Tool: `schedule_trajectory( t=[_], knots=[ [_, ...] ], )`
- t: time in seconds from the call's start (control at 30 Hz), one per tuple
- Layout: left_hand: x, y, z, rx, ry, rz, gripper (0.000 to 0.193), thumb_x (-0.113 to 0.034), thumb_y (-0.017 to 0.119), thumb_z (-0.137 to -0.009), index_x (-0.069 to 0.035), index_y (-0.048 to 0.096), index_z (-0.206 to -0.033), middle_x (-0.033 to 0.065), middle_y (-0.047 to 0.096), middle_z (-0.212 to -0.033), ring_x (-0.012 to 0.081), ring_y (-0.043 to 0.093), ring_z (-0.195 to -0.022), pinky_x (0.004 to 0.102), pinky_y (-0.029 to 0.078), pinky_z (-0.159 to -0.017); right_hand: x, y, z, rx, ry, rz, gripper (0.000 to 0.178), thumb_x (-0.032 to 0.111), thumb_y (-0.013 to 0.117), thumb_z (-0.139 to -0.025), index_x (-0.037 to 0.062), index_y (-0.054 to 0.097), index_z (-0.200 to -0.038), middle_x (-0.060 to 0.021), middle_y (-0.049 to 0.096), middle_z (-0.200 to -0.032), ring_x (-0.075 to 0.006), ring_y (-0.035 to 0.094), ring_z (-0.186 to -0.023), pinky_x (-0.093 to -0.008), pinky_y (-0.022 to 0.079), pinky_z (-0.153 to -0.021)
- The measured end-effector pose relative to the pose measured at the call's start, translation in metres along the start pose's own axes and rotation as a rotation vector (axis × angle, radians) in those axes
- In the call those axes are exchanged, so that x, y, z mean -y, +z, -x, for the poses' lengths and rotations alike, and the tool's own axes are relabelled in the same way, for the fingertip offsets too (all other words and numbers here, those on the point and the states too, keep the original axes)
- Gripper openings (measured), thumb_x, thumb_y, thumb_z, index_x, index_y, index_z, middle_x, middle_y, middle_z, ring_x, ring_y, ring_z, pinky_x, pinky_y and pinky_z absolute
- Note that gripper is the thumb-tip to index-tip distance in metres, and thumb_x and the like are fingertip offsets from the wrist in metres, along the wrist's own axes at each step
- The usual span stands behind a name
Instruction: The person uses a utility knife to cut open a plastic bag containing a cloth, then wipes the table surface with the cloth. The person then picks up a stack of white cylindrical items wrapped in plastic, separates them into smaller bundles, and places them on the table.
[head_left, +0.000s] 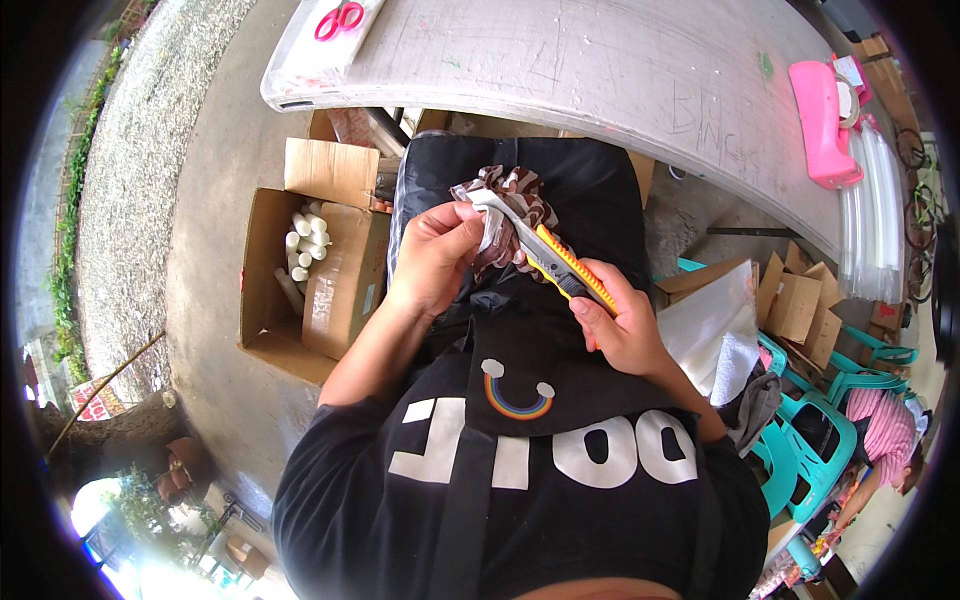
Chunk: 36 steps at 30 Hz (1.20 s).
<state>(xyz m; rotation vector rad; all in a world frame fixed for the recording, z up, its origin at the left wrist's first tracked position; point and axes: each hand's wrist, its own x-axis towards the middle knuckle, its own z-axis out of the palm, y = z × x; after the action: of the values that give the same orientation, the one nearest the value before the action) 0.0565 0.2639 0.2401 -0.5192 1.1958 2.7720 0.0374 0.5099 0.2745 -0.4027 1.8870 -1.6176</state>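
Observation:
My right hand grips a yellow and grey utility knife, its tip angled up and left toward my other hand. Between the fingertips of my left hand is pinched a whitish, crumpled edge of a ruffled brown-and-white patterned scrunchie. The knife's front end meets or overlaps this pale edge; whether the blade is touching it I cannot tell. Both hands are above my lap, where black cloth lies, and the scrunchie's lower part is partly behind the knife.
Ahead stands a whitish table with red-handled scissors and a pink tape dispenser. An open cardboard box at the left holds several white rolls. Teal chairs and another person are at the right.

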Motion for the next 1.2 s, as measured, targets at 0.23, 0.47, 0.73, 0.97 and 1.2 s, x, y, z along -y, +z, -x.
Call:
schedule_trajectory(
  t=[0.23, 0.47, 0.73, 0.97, 1.2],
  knots=[
    [0.001, -0.006, -0.003, -0.062, 0.048, 0.009, 0.008, -0.006, 0.061, -0.096, -0.002, 0.067, -0.093, 0.0011, 0.068, -0.084, 0.0053, 0.06, -0.071, 0.0202, 0.048, -0.065, -0.002, 0.0, 0.003, -0.002, -0.007, 0.021, 0.035, 0.016, 0.061, -0.097, 0.0024, 0.053, -0.128, -0.0026, 0.064, -0.08, -0.0063, 0.055, -0.054, -0.0215, 0.045, -0.052],
    [-0.003, -0.001, 0.0, -0.077, 0.108, 0.07, 0.012, -0.007, 0.057, -0.098, 0.0, 0.066, -0.093, 0.004, 0.069, -0.085, 0.0096, 0.064, -0.073, 0.0225, 0.053, -0.069, -0.003, 0.0, 0.005, 0.0, -0.013, 0.02, 0.035, 0.016, 0.062, -0.096, 0.0025, 0.054, -0.128, -0.0028, 0.065, -0.082, -0.0062, 0.055, -0.054, -0.0214, 0.045, -0.053],
    [-0.038, -0.038, -0.016, -0.053, 0.231, 0.136, 0.024, -0.016, 0.052, -0.101, 0.004, 0.061, -0.11, 0.0116, 0.07, -0.099, 0.0172, 0.069, -0.087, 0.0276, 0.058, -0.078, -0.002, -0.006, 0.012, -0.046, 0.024, -0.219, 0.039, 0.016, 0.059, -0.097, 0.0001, 0.051, -0.131, -0.0015, 0.058, -0.074, -0.0049, 0.05, -0.055, -0.0194, 0.043, -0.054],
    [-0.014, -0.014, 0.0, 0.174, 0.065, 0.168, 0.027, -0.018, 0.069, -0.092, 0.002, 0.066, -0.111, 0.0081, 0.071, -0.096, 0.0152, 0.07, -0.082, 0.0292, 0.06, -0.075, 0.003, -0.005, 0.002, -0.027, -0.04, -0.203, 0.039, 0.016, 0.059, -0.097, -0.0012, 0.051, -0.132, -0.0016, 0.06, -0.078, -0.0043, 0.051, -0.056, -0.0195, 0.043, -0.054],
    [-0.012, 0.01, 0.001, 0.216, -0.099, 0.145, 0.028, -0.008, 0.061, -0.091, -0.002, 0.061, -0.119, 0.0079, 0.067, -0.109, 0.0177, 0.068, -0.093, 0.0376, 0.058, -0.083, 0.004, 0.001, -0.002, -0.038, -0.056, -0.046, 0.039, 0.016, 0.062, -0.096, 0.0007, 0.052, -0.131, -0.0012, 0.061, -0.08, -0.004, 0.051, -0.057, -0.0196, 0.044, -0.055]
  ],
)
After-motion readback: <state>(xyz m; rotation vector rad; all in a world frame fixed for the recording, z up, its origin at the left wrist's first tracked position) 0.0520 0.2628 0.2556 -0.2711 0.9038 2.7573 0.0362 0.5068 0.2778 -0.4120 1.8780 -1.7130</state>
